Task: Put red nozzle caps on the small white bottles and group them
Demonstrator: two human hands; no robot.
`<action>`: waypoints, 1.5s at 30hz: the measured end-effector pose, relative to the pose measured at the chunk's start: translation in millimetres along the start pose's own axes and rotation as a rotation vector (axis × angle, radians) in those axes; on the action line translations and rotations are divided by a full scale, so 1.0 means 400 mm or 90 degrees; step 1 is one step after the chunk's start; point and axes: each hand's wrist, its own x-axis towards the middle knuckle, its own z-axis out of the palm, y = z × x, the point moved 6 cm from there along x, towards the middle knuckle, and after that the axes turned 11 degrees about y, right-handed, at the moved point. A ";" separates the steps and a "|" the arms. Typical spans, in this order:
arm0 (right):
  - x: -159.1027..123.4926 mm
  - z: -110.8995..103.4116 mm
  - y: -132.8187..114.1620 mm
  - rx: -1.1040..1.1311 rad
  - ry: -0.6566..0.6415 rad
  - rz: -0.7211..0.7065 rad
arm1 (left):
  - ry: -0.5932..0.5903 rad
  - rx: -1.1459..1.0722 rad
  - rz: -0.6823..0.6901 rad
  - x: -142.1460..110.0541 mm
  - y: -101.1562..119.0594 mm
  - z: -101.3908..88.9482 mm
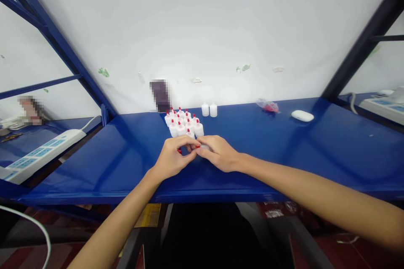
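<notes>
My right hand (219,151) is closed around a small white bottle (205,147), which lies on its side with its top toward the left. At that top, the thumb and forefinger of my left hand (173,156) pinch a small red cap (198,146). Another bit of red (179,151) shows inside the curl of my left hand; I cannot tell whether it is held. Just beyond my hands stands a cluster of several white bottles with red tips (181,128). Behind it to the right are two white bottles without red tips (209,110).
The blue table (271,143) meets a white wall. A clear bag with red pieces (268,106) and a white oval case (302,115) lie at the back right. A white power strip (47,151) is at the left. Blue metal posts (63,46) frame the sides.
</notes>
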 end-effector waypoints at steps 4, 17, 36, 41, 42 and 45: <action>0.001 -0.002 0.014 0.106 0.015 0.072 | -0.013 -0.073 -0.052 0.007 0.000 0.024; 0.007 -0.022 0.032 0.270 0.094 0.082 | 0.133 0.023 -0.029 0.050 -0.021 -0.041; 0.017 -0.074 0.114 0.417 0.316 0.153 | 0.088 0.260 -0.001 0.087 -0.120 -0.066; 0.026 -0.035 0.117 0.208 0.174 0.202 | -0.039 0.275 0.092 0.054 -0.078 -0.051; 0.025 -0.031 0.113 0.170 0.152 0.193 | -0.091 0.285 0.110 0.044 -0.073 -0.041; 0.024 -0.024 0.099 0.097 0.102 0.156 | -0.186 0.325 0.122 0.020 -0.069 -0.027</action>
